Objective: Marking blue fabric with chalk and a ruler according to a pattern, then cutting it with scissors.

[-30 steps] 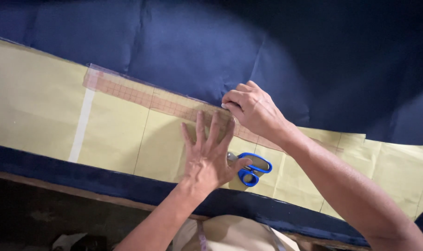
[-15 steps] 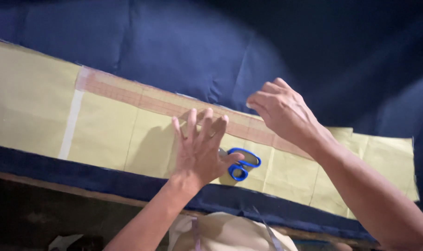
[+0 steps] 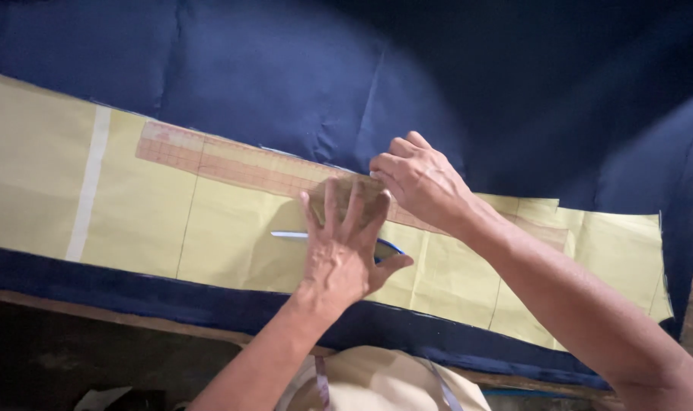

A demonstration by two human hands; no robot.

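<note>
Hands both down on a clear ruler that lies slanted along the top edge of a long yellow paper pattern. Left hand flat, fingers spread, palm over blue-handled scissors with the blades poking out to the left, fingertips pinning the ruler. Right hand fingers curled together, pressed at the ruler's upper edge; can't tell if it pinches anything. Pattern rests on dark navy fabric covering a wooden table. Surroundings dim, lit from above.
</note>
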